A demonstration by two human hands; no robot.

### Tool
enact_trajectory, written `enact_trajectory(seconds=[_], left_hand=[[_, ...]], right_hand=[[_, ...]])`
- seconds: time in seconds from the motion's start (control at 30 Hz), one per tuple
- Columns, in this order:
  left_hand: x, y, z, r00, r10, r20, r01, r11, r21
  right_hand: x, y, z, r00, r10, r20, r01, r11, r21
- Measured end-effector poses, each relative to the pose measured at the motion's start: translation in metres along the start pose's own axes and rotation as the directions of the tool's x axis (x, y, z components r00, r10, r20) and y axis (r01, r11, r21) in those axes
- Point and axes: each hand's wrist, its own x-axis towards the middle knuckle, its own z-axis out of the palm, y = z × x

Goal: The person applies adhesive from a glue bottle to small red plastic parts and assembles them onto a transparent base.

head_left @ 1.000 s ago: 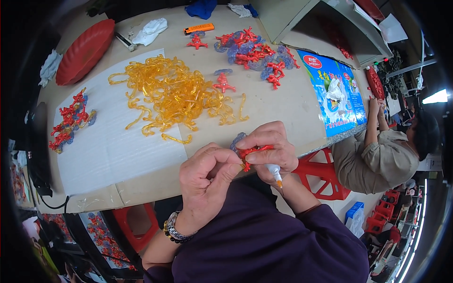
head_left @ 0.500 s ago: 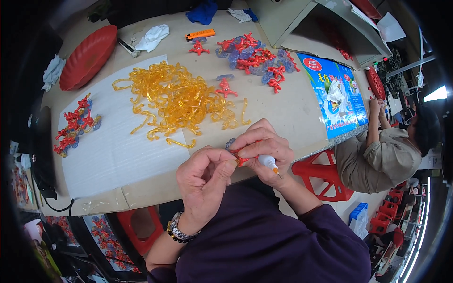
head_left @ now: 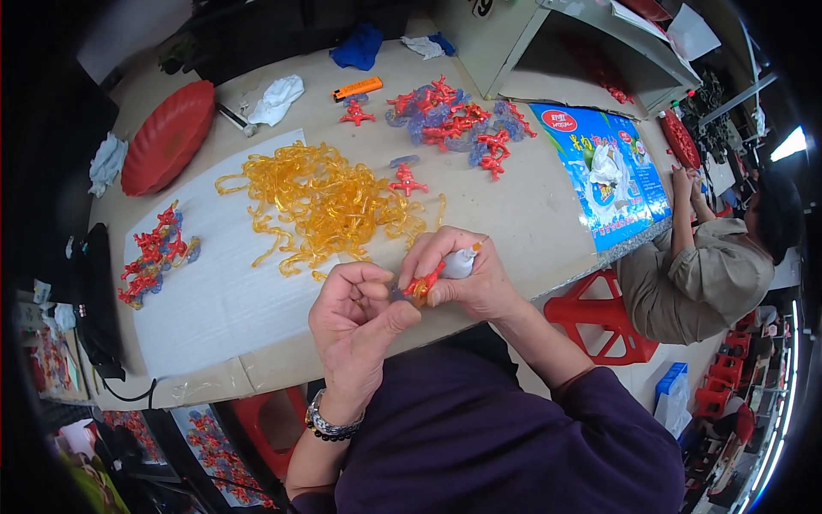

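Observation:
Between the thumb and fingers of my right hand [head_left: 471, 278] is a small red plastic figure [head_left: 421, 284] with a translucent amber piece on it. The same hand also keeps a small white squeeze bottle [head_left: 461, 263] with an orange tip against its palm. My left hand [head_left: 353, 313] is right beside the figure, thumb and forefinger apart and the other fingers curled. Whether its fingertips touch the figure's purple part is hard to see. Beyond the hands lies a tangled heap of amber curved plastic pieces [head_left: 330, 201] on a white sheet [head_left: 214, 300].
Red and purple figures lie in a pile [head_left: 449, 120] at the back and a cluster [head_left: 156, 257] at left. Behind are a red fluted dish [head_left: 169, 137], an orange lighter [head_left: 357, 88] and a blue cloth [head_left: 358, 47]. Another person [head_left: 698, 257] sits at right, near a red stool [head_left: 599, 317].
My left thumb and forefinger have parted from their pinch at the figure. My right hand has shifted slightly left and turned the figure, showing the amber piece on it. The view has tilted a little.

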Motion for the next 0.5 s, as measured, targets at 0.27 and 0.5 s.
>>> enact_trajectory(seconds=[0.27,0.5], left_hand=[[0.001,0.003,0.002,0.944,-0.311,0.109,0.325,0.931,-0.166],[0.004,0.004,-0.003,0.913,-0.388,0.125,0.406,0.891,-0.204]], right_hand=[[0.003,0.005,-0.006,1.000,-0.005,0.022,0.004,1.000,0.021],[0.003,0.003,-0.008,0.979,-0.180,0.096,0.201,0.923,-0.328]])
